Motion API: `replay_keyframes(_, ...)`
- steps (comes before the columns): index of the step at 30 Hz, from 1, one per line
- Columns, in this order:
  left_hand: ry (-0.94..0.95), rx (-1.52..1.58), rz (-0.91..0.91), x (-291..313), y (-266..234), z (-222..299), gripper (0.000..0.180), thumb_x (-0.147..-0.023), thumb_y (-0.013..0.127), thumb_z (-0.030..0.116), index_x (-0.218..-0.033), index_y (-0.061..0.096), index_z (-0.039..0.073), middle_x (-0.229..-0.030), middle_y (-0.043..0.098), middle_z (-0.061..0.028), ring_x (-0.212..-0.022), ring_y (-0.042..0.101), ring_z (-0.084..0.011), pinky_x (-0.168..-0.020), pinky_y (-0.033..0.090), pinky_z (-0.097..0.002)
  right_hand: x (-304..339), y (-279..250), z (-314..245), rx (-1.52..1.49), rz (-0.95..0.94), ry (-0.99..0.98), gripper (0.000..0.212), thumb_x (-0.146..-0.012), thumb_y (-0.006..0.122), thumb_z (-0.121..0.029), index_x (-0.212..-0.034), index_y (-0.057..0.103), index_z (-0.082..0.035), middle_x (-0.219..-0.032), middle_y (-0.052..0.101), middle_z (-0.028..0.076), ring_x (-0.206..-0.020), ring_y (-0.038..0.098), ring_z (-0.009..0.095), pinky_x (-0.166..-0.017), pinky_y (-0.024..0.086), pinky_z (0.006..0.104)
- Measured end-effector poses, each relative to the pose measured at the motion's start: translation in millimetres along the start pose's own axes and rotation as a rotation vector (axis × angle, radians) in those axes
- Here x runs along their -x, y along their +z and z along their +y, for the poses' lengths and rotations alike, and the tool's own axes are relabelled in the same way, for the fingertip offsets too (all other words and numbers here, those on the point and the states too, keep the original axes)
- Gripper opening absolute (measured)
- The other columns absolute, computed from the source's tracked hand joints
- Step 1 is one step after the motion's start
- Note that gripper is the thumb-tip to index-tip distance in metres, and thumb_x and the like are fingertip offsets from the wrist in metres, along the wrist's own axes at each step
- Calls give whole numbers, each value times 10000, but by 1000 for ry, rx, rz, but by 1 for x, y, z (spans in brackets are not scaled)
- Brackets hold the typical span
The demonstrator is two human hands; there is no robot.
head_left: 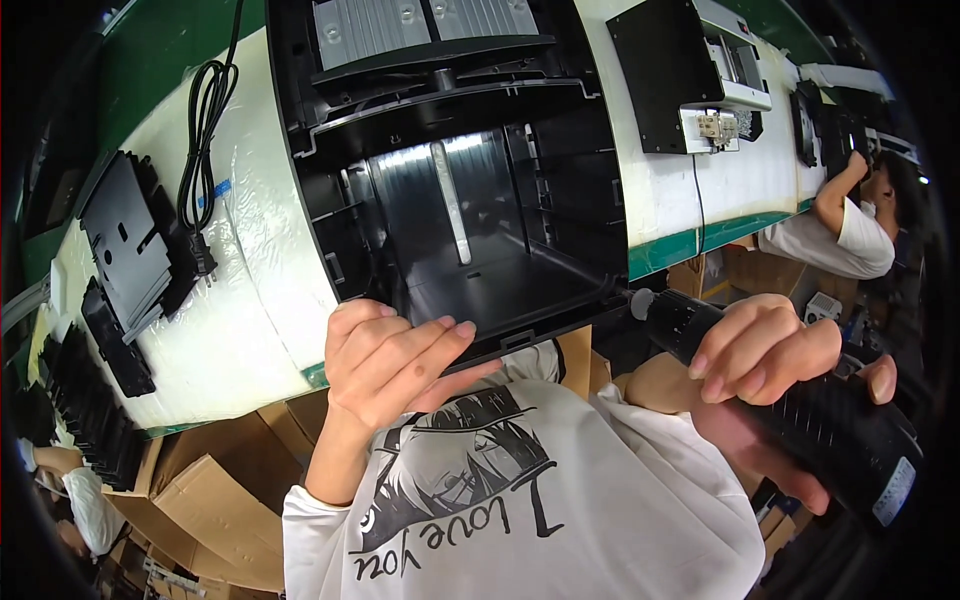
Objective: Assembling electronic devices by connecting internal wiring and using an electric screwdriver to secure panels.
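Your right hand is wrapped tight around a black electric screwdriver, fingers curled over the ribbed barrel and thumb showing on its far-right side; the tool lies tilted, its nose pointing left and up toward the near right corner of the big black plastic housing, close to that corner though you cannot tell whether the tip touches it. Your left hand is clamped on the near edge of that same housing, thumb underneath and fingers laid flat over the lip, just left of the middle. That housing sits open-faced on the white padded bench, between the two hands and stretching away from you, with a pale upright strip inside it and a ribbed grey panel at its far end. To the left on the bench lie a coiled black power cable with its plug, and beside it several flat black plastic parts, with more stacked at the near left edge. Cardboard boxes stand below the bench at near left. Far right, a second black unit with a white assembly rests on the bench, and beyond it another person in a white shirt reaches a hand up to a dark part.
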State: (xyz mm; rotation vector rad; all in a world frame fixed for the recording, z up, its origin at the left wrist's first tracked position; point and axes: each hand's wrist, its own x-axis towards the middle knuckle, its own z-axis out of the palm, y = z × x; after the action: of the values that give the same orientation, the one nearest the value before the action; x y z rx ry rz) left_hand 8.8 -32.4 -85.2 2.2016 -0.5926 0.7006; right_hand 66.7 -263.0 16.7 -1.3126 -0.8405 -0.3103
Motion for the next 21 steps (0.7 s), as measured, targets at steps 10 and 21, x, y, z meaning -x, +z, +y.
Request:
replay_keyframes(10,42,58,17,9,-2,-12,369,-549,832,351,-788,670,120,-740,618,12,-696,549,-166,-849,447,-370,-5,1,0,-70,-12,-79,794,-785,600,-598,-1305,248,-111,-723,517,100,-436,504,157,-376,479,257)
replay_keyframes(21,5,-52,49,31,2,-22,444,-681,763,416,-815,462,118,-841,640,-42,-1005,565,-292,-1059,270,-490,-14,-85,-97,-85,321,-313,519,-768,681,-463,-998,464,-52,-699,512,15,-500,490,113,-519,452,226)
